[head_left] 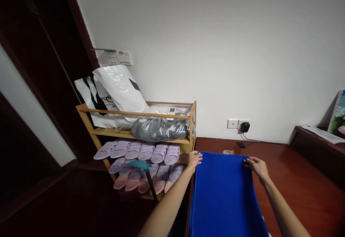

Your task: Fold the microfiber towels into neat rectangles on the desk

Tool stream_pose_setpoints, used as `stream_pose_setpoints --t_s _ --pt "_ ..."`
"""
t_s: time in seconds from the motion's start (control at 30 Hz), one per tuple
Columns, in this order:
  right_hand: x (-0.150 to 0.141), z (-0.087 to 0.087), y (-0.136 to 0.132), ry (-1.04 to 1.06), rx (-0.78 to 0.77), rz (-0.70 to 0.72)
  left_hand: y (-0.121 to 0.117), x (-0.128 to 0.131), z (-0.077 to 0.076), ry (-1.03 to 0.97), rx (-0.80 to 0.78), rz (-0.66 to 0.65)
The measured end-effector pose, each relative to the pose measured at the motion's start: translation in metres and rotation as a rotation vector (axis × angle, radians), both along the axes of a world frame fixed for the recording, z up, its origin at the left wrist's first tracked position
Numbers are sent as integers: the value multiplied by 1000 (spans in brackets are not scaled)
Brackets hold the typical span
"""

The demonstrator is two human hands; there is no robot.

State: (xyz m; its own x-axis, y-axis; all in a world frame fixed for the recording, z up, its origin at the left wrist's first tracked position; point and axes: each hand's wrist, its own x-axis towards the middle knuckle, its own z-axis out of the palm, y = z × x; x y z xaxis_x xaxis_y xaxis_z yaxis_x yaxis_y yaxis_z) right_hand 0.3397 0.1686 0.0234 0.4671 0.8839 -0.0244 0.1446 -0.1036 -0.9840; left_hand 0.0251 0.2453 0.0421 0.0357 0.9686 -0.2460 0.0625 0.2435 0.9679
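Note:
A long blue cloth (223, 194), folded in layers along its left side, lies over the reddish-brown table and runs out of view at the bottom. My left hand (194, 158) grips its far left corner, with the thumb and fingers closed on the edge. At the far right corner, my right hand (257, 167) pinches the cloth between thumb and fingers. The far edge stretches nearly straight between both hands. Beneath the right side of the cloth, a small white bit shows near the bottom.
Left of the table (304, 179) stands a wooden shoe rack (140, 114) with several purple and pink slippers (145, 151), white bags (121, 89) and a grey plastic-wrapped bundle (161, 129). A black plug adapter (244, 127) sits in the wall socket, its cable running right along the table.

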Motion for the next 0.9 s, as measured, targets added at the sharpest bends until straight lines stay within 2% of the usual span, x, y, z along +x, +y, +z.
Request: stream_pose_setpoints --t_s 0.13,0.33,0.5,0.6,0.67,0.77,0.83,0.9 --pt "-8 -36 11 -40 -29 0 5 10 -31 39 10 24" --pt "-2 -71 24 -144 -90 10 25 12 -58 180 64 -12" --pt "-3 -82 29 -356 -173 17 27 15 -74 388 160 -49" --pt "-32 -83 28 -555 -167 8 10 27 -80 544 305 -94" --pt "-63 -83 30 -695 -103 78 -5 40 -83 644 438 -180" --pt "-106 -86 35 -865 4 293 -17 55 -88 781 595 -352" --pt "-117 -91 38 -946 10 388 -16 55 -92 874 632 -423" --pt "-111 -96 40 -1004 -35 400 -8 47 -95 958 635 -448"
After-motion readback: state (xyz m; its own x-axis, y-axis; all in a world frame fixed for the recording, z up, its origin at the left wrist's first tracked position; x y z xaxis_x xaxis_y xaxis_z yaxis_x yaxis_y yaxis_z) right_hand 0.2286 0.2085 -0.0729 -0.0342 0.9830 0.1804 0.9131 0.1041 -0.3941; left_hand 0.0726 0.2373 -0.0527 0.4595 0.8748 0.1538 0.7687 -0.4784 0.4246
